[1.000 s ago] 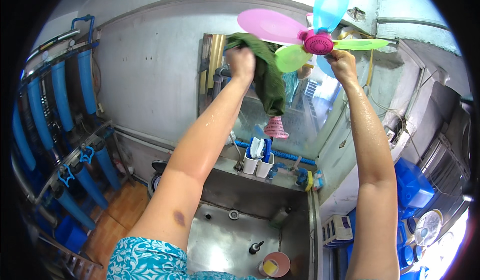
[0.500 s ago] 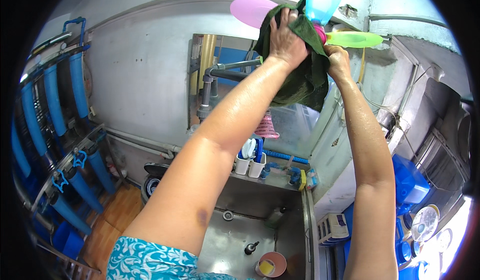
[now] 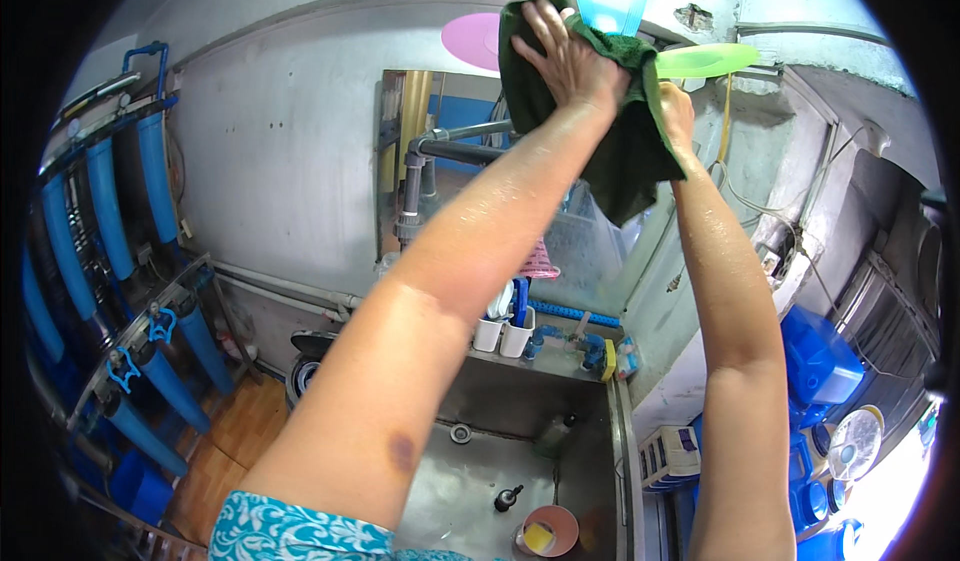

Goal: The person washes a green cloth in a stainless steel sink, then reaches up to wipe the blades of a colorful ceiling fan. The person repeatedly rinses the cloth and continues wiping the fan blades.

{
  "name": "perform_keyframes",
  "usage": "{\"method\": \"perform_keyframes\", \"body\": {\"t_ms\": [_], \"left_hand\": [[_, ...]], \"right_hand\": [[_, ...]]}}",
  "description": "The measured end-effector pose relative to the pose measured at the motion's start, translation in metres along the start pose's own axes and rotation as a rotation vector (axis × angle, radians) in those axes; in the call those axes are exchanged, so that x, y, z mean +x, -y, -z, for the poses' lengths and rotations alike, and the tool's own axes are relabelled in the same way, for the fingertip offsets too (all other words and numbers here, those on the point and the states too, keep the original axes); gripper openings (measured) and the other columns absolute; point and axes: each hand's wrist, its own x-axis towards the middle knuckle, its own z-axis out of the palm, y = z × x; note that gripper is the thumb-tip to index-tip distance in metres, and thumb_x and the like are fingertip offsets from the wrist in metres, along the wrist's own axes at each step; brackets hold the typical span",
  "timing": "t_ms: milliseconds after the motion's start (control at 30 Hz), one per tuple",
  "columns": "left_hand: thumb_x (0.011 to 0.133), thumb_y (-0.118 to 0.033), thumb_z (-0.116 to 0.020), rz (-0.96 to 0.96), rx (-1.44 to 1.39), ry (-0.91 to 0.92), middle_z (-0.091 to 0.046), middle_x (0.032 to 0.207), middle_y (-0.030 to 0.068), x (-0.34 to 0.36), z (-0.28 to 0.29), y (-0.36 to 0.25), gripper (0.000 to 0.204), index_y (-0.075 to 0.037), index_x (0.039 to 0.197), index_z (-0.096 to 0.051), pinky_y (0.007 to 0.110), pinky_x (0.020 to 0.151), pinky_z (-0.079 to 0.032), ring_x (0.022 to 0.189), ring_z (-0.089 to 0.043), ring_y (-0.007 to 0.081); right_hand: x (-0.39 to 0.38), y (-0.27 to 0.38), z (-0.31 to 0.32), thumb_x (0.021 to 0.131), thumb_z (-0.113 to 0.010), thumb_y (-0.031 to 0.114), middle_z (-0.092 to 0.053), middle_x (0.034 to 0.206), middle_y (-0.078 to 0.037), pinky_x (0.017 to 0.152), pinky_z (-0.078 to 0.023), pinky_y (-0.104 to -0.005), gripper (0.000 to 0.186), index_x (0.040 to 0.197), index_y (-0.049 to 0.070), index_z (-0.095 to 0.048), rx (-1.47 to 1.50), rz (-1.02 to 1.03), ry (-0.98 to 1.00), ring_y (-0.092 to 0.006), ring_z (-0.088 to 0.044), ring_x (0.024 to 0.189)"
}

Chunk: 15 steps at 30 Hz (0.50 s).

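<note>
A set of plastic fan blades is held up high above the sink, with a pink blade [image 3: 470,41], a pale blue blade [image 3: 612,3] and a green blade [image 3: 708,61]. My left hand [image 3: 575,66] holds a dark green cloth [image 3: 630,166] against them, fingers stretched upward over it. The cloth drapes down and hides the hub and part of the pink blade. Just under the root of the green blade, my right hand [image 3: 677,116] is closed on the blade set; its fingers are partly behind the cloth. Both forearms look wet.
Below is a steel sink [image 3: 450,501] holding a pink bowl [image 3: 553,529] with a yellow sponge and a dark bottle [image 3: 508,499]. White utensil holders [image 3: 517,341] stand on its back ledge. Blue filter tubes [image 3: 108,206] line the left wall; a blue jug [image 3: 822,359] stands right.
The blade set has shifted slightly left. My left hand has spread the cloth further over the pink blade, and the cloth now covers the pink hub.
</note>
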Motion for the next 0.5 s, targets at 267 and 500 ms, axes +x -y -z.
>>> {"method": "perform_keyframes", "body": {"t_ms": [267, 500], "left_hand": [[0.078, -0.016, -0.053, -0.087, 0.066, -0.127, -0.032, 0.133, 0.035, 0.002, -0.022, 0.0, 0.05, 0.012, 0.119, -0.047, 0.058, 0.098, -0.031, 0.127, -0.018, 0.0579], [0.073, -0.003, -0.052, 0.176, -0.312, -0.078, -0.062, 0.083, 0.0228, -0.021, 0.02, 0.103, 0.017, 0.005, 0.085, -0.06, 0.046, 0.072, -0.047, 0.077, -0.061, 0.0363]], "right_hand": [[-0.007, -0.002, 0.012, 0.077, -0.056, 0.027, -0.063, 0.087, -0.02, 0.071, -0.047, -0.0422, 0.024, 0.086, 0.009, -0.068, -0.032, 0.038, -0.013, -0.0362, -0.061, 0.085], [-0.005, 0.005, 0.013, 0.075, -0.055, 0.015, -0.066, 0.085, -0.009, 0.097, -0.029, -0.0453, 0.023, 0.087, 0.023, -0.073, -0.234, 0.029, -0.184, -0.0242, -0.06, 0.089]]}}
